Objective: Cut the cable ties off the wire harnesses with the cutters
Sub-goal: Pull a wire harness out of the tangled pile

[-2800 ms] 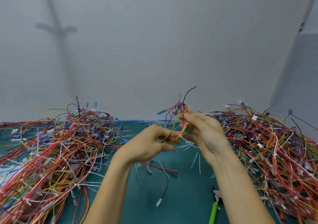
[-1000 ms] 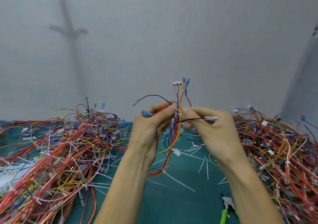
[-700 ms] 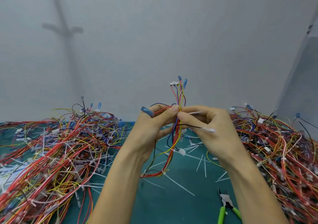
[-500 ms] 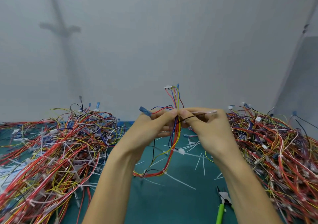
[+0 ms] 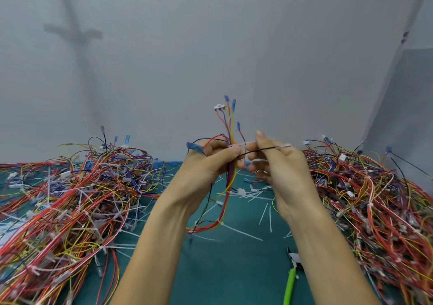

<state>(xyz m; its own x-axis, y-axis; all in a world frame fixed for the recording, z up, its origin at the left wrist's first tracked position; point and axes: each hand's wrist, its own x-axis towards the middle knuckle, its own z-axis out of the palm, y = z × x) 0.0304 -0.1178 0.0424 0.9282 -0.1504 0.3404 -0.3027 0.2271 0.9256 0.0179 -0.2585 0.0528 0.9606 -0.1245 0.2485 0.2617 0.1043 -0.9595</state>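
In the head view, the left hand grips a wire harness in the middle of the scene, above the green counter. Its fingers are curled round the bundle. The right hand meets it from the right and pinches the same wire harness at a white cable tie, with the index finger lifted. A thin black wire of the bundle lies across the right fingers. The upper ends of the wires stand up with blue terminals, and the lower part hangs down in a loop. The cutters, with green handles, lie on the counter near the right forearm, touched by no hand. Cut white ties lie scattered on the counter under the hands. A big wire pile lies on the left and another wire heap on the right.
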